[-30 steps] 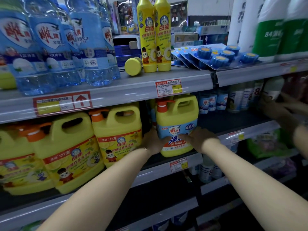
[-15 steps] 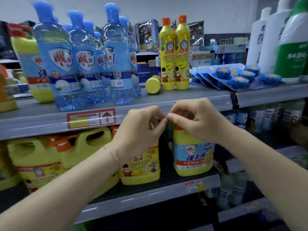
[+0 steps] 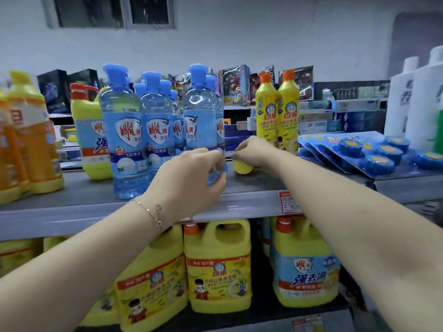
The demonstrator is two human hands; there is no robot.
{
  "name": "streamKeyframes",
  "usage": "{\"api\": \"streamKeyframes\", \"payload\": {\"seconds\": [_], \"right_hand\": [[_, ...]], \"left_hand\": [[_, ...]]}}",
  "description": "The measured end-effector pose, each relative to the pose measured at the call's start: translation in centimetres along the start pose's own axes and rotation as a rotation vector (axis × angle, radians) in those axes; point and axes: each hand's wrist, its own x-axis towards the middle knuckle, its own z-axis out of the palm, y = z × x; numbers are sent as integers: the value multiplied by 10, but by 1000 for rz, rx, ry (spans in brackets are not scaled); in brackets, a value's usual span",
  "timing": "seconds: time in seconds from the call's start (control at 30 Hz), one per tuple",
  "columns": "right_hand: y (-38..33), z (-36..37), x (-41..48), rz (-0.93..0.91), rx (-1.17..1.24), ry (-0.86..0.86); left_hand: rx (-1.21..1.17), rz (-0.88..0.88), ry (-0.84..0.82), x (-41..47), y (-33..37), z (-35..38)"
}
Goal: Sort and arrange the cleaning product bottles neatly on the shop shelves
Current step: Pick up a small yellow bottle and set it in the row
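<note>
On the upper shelf (image 3: 72, 195) both hands now work apart, whereas half a second ago they were pinched together lower down, in front of the shelf edge; the view has also tipped up, so more wall shows. The left hand (image 3: 187, 183), a thin bracelet (image 3: 153, 215) at its wrist, curls fingers and thumb round the foot of the front blue bottle (image 3: 203, 121), which stands upright, long axis vertical, cap at 12 o'clock. Its label reads 雕牌 and 全效加浓, and its neighbours at 9 o'clock carry 1次冲净. At 3 o'clock from it the right hand (image 3: 259, 152) lies over the fallen bottle (image 3: 243, 168), fingers curled; whether they grip it I cannot tell. That yellow bottle lies on its side with a round end toward the viewer, long axis running front to back. At 12 o'clock from the right hand stands a yellow pair (image 3: 276, 111), upright, marked 白猫. At 6 o'clock, on the shelf below, yellow jugs (image 3: 219, 267) show 白猫, and a blue-labelled jug (image 3: 306, 271) reads 强去油.
</note>
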Motion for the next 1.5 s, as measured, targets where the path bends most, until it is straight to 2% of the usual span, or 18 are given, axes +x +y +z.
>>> {"api": "streamKeyframes", "payload": {"seconds": [0.07, 0.2, 0.27, 0.33, 0.4, 0.57, 0.8, 0.9, 0.97, 1.07, 1.17, 1.23, 1.37, 1.5], "right_hand": [[-2, -2, 1, 2, -13, 48], [-14, -27, -5, 39, -329, 3], [-23, -35, -9, 167, -329, -166], [-28, -34, -11, 282, -228, -364], [-28, -29, -11, 309, -144, -411], [-10, -37, -25, 249, -108, -244], [14, -40, -60, 145, 33, 105], [22, -35, -68, 65, 226, 317], [24, -34, -72, 22, 349, 401], [27, -36, -70, -15, 561, 445], [30, -35, -65, -38, 687, 449], [30, -33, -62, -51, 732, 455], [37, -27, -56, -41, 532, 469], [45, -26, -46, -5, 387, 419]], "left_hand": [[5, -33, -6, 4, -1, -1], [27, -78, -35, 12, -2, 4], [46, -91, -42, 15, -1, 7], [50, -89, -52, 18, -2, 12], [43, -80, -58, 20, -4, 16], [12, -60, -37, 25, -5, 21], [-223, -62, 11, 41, 8, 32], [-352, -143, -70, 49, 20, 39], [-446, -204, -166, 58, 27, 45], [-585, -234, -274, 72, 35, 57], [-686, -246, -236, 88, 43, 70], [-637, -250, -201, 98, 44, 80], [-419, -162, -259, 111, 44, 96], [-411, -178, -333, 120, 43, 104]]}}
